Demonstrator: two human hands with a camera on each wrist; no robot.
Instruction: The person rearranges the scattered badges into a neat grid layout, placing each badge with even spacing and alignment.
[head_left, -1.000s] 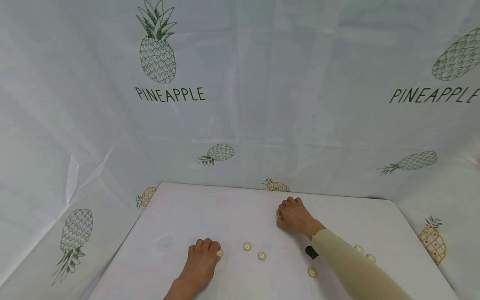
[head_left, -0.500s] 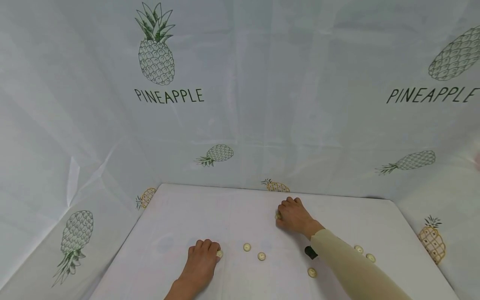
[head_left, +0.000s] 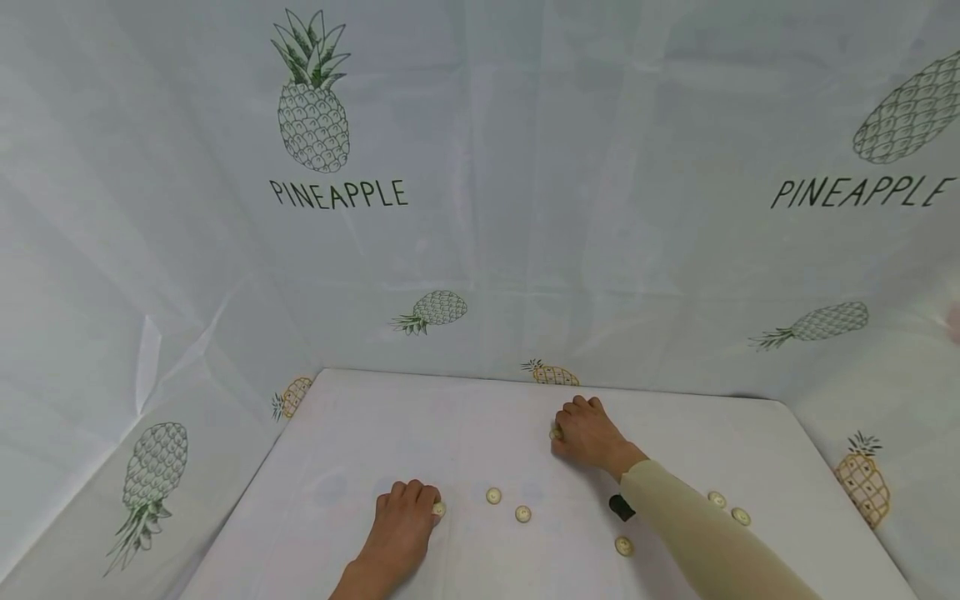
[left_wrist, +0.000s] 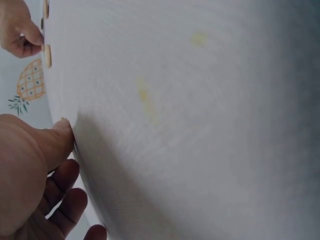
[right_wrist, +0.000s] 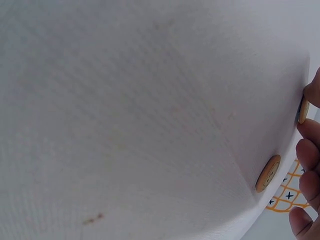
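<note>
In the head view, my left hand rests on the white table with fingers bent, thumb and forefinger at a round cream button. The left wrist view shows its thumb down on the cloth, the button mostly hidden behind it. Farther back, my right hand pinches another button. In the right wrist view that button sits edge-on between thumb and finger, low against the tabletop, while a second wooden button lies flat nearby.
Between the hands lie two buttons, one left and one right. Another button is beside the right sleeve, with a pair beyond it. A small black object shows by the sleeve. Pineapple-print cloth walls the table.
</note>
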